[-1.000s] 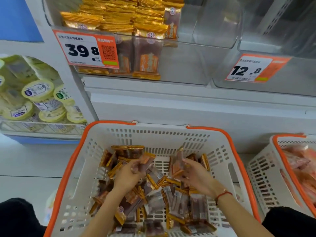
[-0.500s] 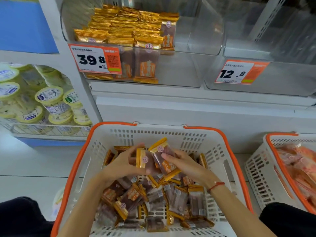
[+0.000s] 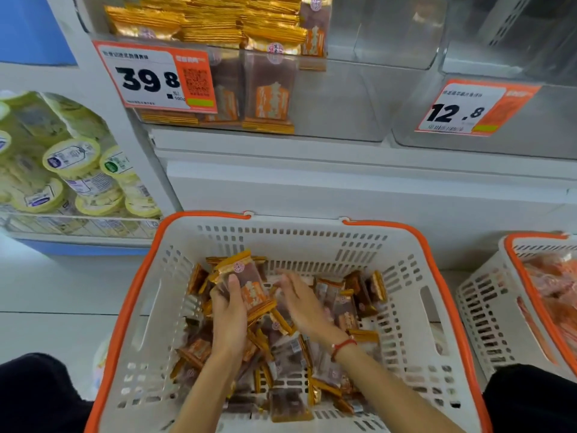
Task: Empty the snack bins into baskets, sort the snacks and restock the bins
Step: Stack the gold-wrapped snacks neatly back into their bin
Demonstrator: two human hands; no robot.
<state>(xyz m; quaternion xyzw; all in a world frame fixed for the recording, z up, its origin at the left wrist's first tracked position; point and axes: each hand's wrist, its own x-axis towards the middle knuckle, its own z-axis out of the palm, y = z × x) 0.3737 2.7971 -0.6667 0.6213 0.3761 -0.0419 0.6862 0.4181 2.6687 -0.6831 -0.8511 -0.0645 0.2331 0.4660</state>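
Head view:
Basket: white basket (image 3: 415, 295) with orange rim, on the floor below the shelf, between the person's knees.
Snack packets: loose gold-edged brown packets (image 3: 337, 304) heaped across the basket bottom.
Left hand: left hand (image 3: 229, 310) inside the basket, fingers curled around a small stack of packets (image 3: 249, 285); thumb lies on the top packet's face, and the stack sticks out beyond the fingertips, tilted toward the shelf.
Right hand: right hand (image 3: 301, 303) just beside the stack, fingers straight and blurred, holding nothing; packets lie under the palm.
Upper bin: clear bin (image 3: 337, 98) with 39.8 tag (image 3: 156, 78), packets stacked on its left side.
Neighbouring bin: clear bin with 12.8 tag (image 3: 468, 109).
Second basket: basket (image 3: 487, 307) at right, holding orange-pink packets.
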